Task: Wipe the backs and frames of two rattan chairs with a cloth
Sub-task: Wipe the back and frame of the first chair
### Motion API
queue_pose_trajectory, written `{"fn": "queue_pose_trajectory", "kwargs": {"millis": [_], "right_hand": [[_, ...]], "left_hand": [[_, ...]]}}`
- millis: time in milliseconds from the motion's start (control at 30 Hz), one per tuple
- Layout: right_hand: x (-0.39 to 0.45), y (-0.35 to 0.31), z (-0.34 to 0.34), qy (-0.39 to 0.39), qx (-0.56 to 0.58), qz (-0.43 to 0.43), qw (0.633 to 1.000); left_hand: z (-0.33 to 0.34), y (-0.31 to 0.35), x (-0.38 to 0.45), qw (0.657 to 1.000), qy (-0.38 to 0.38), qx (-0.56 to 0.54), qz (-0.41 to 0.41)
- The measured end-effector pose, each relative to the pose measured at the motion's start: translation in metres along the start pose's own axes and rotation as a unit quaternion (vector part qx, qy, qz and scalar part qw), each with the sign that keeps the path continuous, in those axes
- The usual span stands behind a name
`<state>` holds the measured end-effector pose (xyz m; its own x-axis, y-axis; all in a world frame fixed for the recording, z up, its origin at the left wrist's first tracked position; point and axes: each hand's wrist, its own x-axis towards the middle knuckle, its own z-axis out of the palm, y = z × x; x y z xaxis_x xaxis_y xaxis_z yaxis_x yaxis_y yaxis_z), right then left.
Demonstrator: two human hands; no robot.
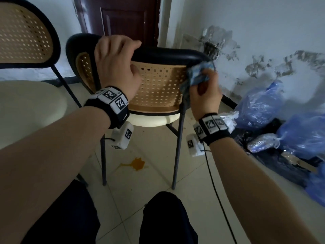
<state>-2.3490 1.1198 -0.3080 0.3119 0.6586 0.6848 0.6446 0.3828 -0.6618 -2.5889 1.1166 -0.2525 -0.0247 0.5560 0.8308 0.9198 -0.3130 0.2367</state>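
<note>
A rattan chair (pixel 158 81) with a tan perforated back, black frame and cream seat stands in front of me. My left hand (pixel 116 62) grips the black top rail of its back, fingers curled over it. My right hand (pixel 204 95) holds a crumpled blue patterned cloth (pixel 197 74) and presses it against the right edge of the back, just under the frame's corner. A second rattan chair (pixel 26 34) of the same kind stands at the left, its back and cream seat partly in view.
Blue plastic bags (pixel 260 106) and black bags lie on the floor at the right, against a stained wall. An orange spill (pixel 137 163) marks the tiles under the chair. A dark door (pixel 126 20) is behind. A black cable (pixel 216 191) trails over the floor by my knees.
</note>
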Motion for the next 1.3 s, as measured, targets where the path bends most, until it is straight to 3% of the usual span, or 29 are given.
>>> {"fn": "queue_pose_trajectory", "kwargs": {"millis": [133,333,600,700,800,900,1100,1300], "right_hand": [[-0.014,0.038,0.004,-0.043,-0.116,-0.031,0.992],[-0.022,0.058,0.007,-0.124,-0.173,-0.056,0.975],[-0.006,0.033,0.0,-0.255,-0.238,0.057,0.935],[0.007,0.021,-0.016,-0.199,-0.225,0.034,0.953],[0.013,0.003,-0.025,-0.104,-0.172,-0.071,0.977],[0.01,-0.003,-0.025,-0.08,-0.165,-0.144,0.972],[-0.005,0.033,-0.013,-0.239,-0.232,0.037,0.942],[-0.004,0.039,0.008,-0.263,-0.217,0.118,0.933]], "left_hand": [[0.001,0.0,0.0,1.0,-0.007,0.001,0.007],[0.004,0.002,-0.001,1.0,-0.001,-0.001,0.001],[0.0,0.003,-0.001,1.0,-0.013,-0.006,0.006],[0.0,0.003,-0.001,1.0,-0.011,-0.013,0.008],[0.001,0.002,-0.002,1.0,-0.008,-0.015,0.008],[0.002,0.002,-0.002,1.0,-0.006,-0.021,0.013],[0.002,-0.003,-0.002,0.999,-0.003,-0.017,0.027],[0.0,-0.007,-0.005,0.999,-0.012,-0.031,0.042]]}}
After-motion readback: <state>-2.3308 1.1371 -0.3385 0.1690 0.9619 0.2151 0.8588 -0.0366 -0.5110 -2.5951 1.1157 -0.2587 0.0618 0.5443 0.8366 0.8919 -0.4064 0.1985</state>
